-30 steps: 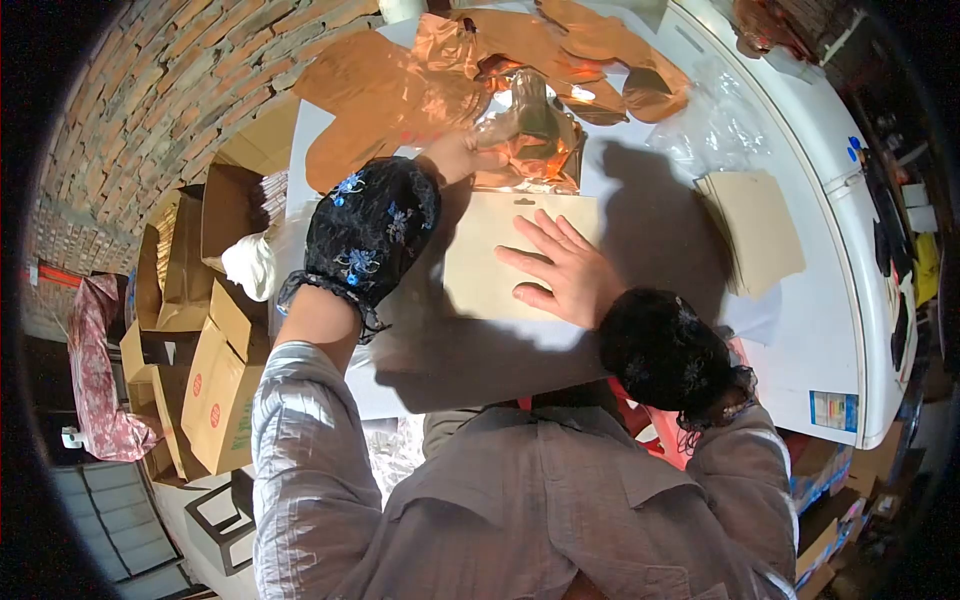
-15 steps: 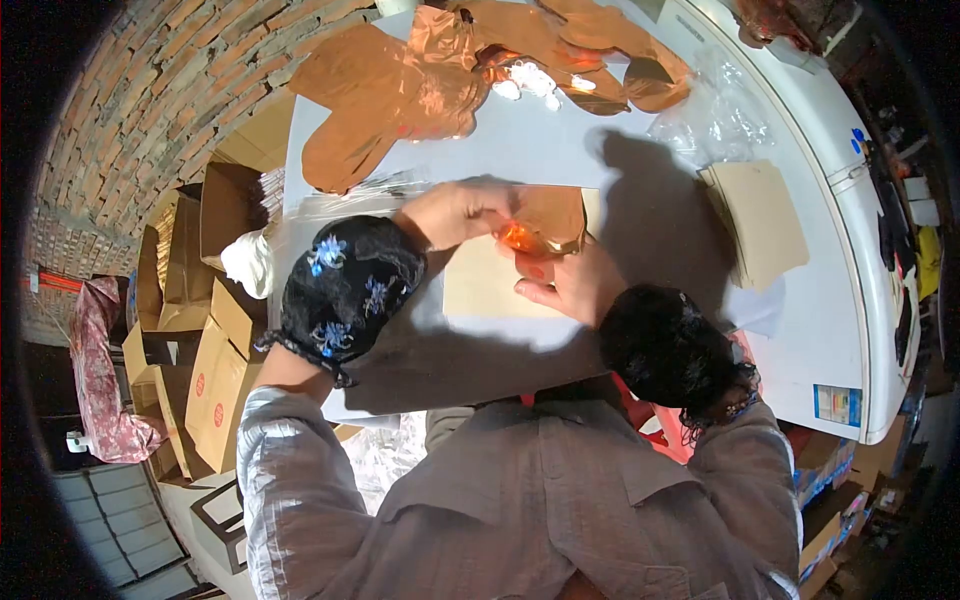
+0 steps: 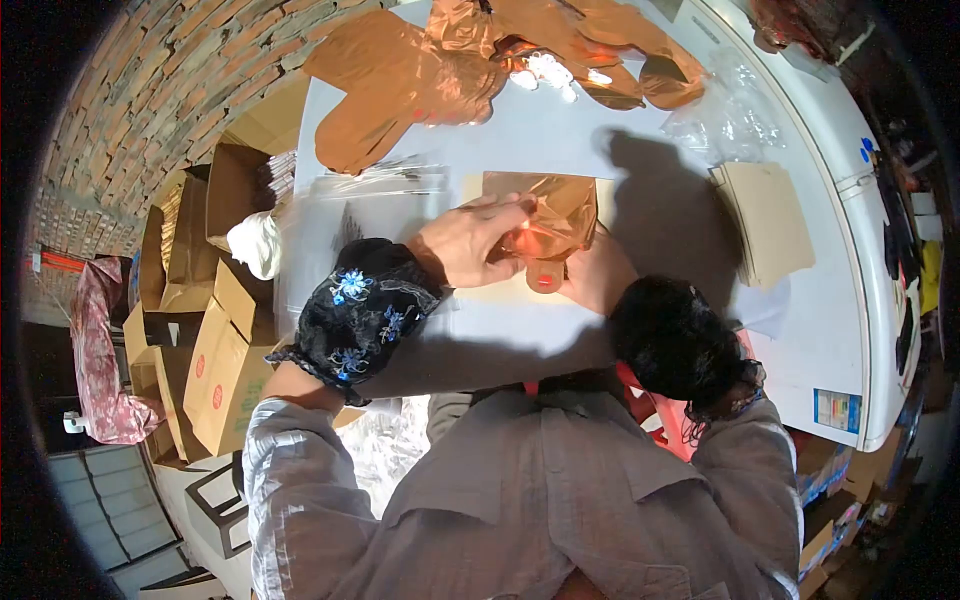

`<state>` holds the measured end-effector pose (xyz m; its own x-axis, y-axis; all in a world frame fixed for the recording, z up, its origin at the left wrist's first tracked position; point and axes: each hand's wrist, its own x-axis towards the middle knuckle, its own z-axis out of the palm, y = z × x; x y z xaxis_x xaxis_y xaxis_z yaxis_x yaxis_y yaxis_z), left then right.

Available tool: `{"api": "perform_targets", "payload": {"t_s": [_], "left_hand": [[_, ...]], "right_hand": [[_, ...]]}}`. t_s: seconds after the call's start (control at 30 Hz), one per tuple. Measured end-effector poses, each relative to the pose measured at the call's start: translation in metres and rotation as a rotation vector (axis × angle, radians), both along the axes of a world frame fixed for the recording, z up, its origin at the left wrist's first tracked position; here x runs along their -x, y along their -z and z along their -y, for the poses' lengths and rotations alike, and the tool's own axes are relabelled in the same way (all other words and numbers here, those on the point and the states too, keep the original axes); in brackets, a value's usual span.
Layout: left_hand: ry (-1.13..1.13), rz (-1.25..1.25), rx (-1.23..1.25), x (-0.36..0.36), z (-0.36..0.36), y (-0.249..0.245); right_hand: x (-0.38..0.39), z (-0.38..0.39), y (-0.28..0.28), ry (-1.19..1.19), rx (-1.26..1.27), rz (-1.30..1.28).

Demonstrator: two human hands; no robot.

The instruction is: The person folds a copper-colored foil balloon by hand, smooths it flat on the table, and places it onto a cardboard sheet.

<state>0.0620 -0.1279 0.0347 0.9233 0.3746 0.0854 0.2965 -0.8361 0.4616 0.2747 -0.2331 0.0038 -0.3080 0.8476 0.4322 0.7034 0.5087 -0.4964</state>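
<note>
A shiny copper-coloured foil piece [image 3: 567, 208] lies over a cream card [image 3: 490, 293] on the white surface, with a small rounded tab at its lower edge. My left hand [image 3: 470, 242] has its thumb and fingers closing on the foil's left side. Behind the foil's lower right part is my right hand [image 3: 598, 272]; its fingers are hidden under the foil.
Large copper foil shapes [image 3: 400, 85] lie at the back, beside small white pieces [image 3: 545, 72]. Clear plastic sleeves [image 3: 385, 205] are at left, a stack of cream cards [image 3: 765, 225] at right. Cardboard boxes [image 3: 222, 360] stand left of the white surface [image 3: 560, 145].
The foil has been spread flatter over the card, and its rounded tab now shows. My left hand has moved lower over it; my right hand has slid beneath, hiding its fingers.
</note>
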Motion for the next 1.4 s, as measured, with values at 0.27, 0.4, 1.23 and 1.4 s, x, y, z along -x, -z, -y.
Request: {"api": "perform_targets", "payload": {"t_s": [0.27, 0.4, 1.23, 1.4], "left_hand": [[0.094, 0.054, -0.192, 0.002, 0.006, 0.018], [0.114, 0.035, -0.208, 0.003, 0.003, 0.024], [0.137, -0.004, -0.151, 0.003, 0.001, 0.013], [-0.004, 0.048, -0.089, -0.029, 0.009, -0.008]], "right_hand": [[-0.005, 0.004, 0.012, 0.042, -0.118, 0.106], [-0.005, 0.003, 0.013, 0.033, -0.333, 0.184], [-0.010, -0.014, 0.028, 0.268, -0.248, 0.271], [-0.012, -0.013, 0.026, 0.251, -0.233, 0.305]]}}
